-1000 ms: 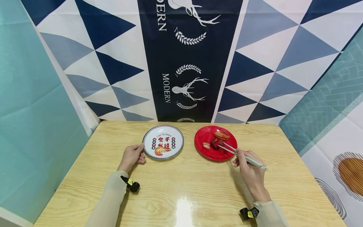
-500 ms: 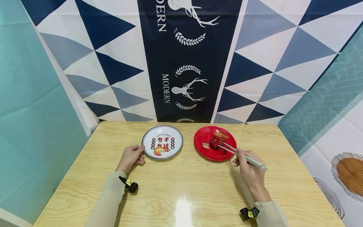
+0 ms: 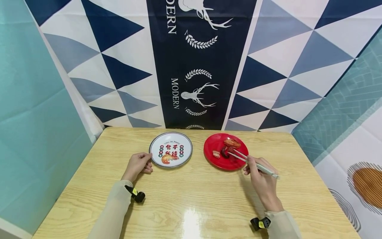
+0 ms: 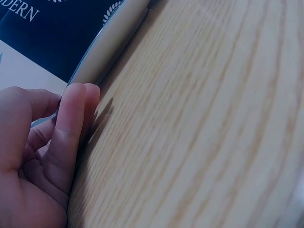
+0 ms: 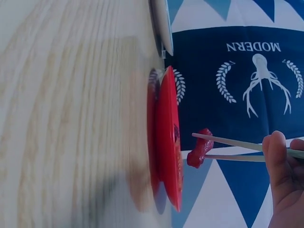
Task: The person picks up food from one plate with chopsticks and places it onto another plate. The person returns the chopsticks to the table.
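Observation:
My left hand (image 3: 138,167) pinches the near-left rim of a white plate (image 3: 159,142) with red printed characters. A cooked shrimp (image 3: 169,159) lies on that plate. In my right hand (image 3: 263,181) is a pair of pale green chopsticks (image 3: 265,169). Between their tips they grip a glossy red piece of meat (image 5: 200,150), which hangs apart from the red plate (image 3: 212,142) in the right wrist view. On the red plate are a browned chicken wing (image 3: 232,143), a dark curled piece (image 3: 224,152) and a small pale-striped slice (image 3: 216,154).
Both plates stand side by side near the far edge of a wooden table (image 3: 179,192), with a gap between them. Behind it hangs a patterned cloth (image 3: 194,59). Wrist cameras (image 3: 138,196) are strapped over both sleeves.
My right hand has shifted slightly left, with the chopsticks and the red meat. My left hand still holds the white plate's rim, and both plates stay in place.

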`<state>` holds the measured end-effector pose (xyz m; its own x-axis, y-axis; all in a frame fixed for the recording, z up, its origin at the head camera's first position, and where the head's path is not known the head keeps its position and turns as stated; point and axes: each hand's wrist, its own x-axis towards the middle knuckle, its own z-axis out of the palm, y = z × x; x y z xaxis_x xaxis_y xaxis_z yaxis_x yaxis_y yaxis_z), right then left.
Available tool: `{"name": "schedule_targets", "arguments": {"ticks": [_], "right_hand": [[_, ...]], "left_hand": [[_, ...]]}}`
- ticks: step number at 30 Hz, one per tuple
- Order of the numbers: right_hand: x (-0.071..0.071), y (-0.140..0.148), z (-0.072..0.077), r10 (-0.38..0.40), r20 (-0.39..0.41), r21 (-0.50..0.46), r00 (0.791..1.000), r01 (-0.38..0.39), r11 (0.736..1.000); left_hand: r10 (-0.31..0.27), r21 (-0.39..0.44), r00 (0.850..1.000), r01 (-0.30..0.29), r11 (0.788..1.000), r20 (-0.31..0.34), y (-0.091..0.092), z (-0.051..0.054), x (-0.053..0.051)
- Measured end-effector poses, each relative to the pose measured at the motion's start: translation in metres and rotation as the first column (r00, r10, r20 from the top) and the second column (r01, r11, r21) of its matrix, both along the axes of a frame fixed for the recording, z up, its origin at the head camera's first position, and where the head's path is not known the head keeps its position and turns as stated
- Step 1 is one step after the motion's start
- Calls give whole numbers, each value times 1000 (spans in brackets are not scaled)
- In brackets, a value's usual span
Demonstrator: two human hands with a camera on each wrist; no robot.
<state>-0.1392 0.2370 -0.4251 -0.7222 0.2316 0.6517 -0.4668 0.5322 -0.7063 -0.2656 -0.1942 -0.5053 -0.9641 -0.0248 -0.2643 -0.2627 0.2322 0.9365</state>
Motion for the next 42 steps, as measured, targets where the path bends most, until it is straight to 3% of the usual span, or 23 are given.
{"name": "schedule_targets", "arguments": {"ticks": [10,18,24,28,35,42], "right_hand": [[-5,-5,0,33,-19,-38,999,-33,999],[-19,4,-19,23,-24,-30,999,-24,999],[-23,6,-23,39,-45,-22,998,-40,999],[-22,1,-19,32,-26,-47,999,-33,998],[-12,-13,2,21,7,-61,1000,-20,998],[-13,-18,6,30,15,-61,999,-29,998]], "left_hand": [[0,-6,1000,0,1000,1,0,1,1],[1,-3,1000,-1,1000,8,0,1,1],[2,-11,1000,-2,1000,0,0,2,1],[4,-10,1000,-4,1000,-2,0,3,1],[1,-9,1000,-1,1000,-4,0,2,1],[3,-17,1000,-3,1000,2,0,2,0]]}}
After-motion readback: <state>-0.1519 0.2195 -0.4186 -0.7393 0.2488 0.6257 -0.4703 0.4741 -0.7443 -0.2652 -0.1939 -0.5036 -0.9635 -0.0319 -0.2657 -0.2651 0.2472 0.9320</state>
